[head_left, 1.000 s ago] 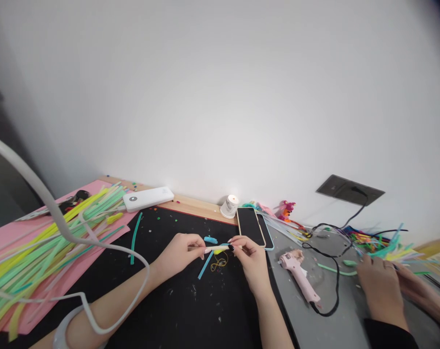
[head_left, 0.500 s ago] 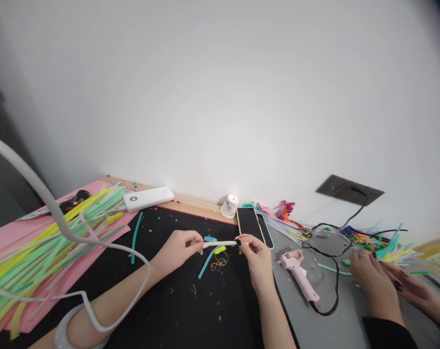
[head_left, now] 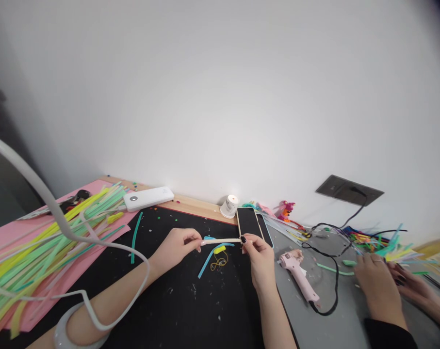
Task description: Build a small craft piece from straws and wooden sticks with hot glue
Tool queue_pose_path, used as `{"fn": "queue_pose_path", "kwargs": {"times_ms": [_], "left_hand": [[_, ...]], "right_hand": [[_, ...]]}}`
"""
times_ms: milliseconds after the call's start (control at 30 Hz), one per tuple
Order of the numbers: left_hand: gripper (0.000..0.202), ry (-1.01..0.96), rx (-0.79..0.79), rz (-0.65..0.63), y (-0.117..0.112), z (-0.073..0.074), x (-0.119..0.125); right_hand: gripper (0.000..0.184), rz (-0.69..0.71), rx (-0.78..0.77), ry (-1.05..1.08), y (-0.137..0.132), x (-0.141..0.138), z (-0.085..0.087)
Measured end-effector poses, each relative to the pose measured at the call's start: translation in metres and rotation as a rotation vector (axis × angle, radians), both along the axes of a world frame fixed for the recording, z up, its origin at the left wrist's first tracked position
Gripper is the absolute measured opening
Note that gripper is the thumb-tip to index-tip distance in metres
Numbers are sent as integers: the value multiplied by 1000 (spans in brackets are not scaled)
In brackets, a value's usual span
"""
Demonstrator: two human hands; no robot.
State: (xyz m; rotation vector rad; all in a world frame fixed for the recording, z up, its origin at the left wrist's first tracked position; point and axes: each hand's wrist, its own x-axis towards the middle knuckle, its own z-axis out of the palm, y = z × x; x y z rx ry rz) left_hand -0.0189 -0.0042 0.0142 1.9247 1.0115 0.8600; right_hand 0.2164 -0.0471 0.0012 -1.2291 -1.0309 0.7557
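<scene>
A thin off-white strip point(head_left: 222, 241) is stretched level between my two hands above the black mat point(head_left: 190, 300). My left hand point(head_left: 183, 243) pinches its left end. At the other end, the thumb and fingers of my right hand point(head_left: 256, 248) are closed on it. Beneath the strip lie a curved blue strip point(head_left: 205, 264), a small blue piece point(head_left: 209, 238) partly hidden, and a yellow piece point(head_left: 220, 249) with a thin looped yellow cord point(head_left: 220, 263).
Colourful strips point(head_left: 59, 242) cover pink sheets at left, crossed by a white cable point(head_left: 63, 218). A white power bank point(head_left: 149, 198), paper cup point(head_left: 229, 206) and phones point(head_left: 248, 222) stand behind. At right lie a pink glue gun point(head_left: 300, 277) and a co-worker's hands point(head_left: 380, 283).
My hands have drawn slightly apart, the right one shifting a little right, and more of the strip shows between them. The co-worker's hands have moved slightly right.
</scene>
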Motion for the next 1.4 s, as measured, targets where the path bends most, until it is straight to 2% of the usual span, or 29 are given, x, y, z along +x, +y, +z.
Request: {"fn": "queue_pose_path", "kwargs": {"times_ms": [267, 767, 1100, 1400], "left_hand": [[26, -16, -4, 29, 3, -4, 0], [28, -65, 23, 138, 1, 1, 0], [30, -53, 68, 165, 1, 0, 0], [29, -79, 13, 170, 0, 2, 1]], "right_hand": [[14, -7, 3, 22, 2, 0, -2], [16, 13, -18, 15, 0, -5, 0], [15, 28, -22, 1, 1, -4, 1], [13, 15, -41, -4, 0, -4, -2]]}}
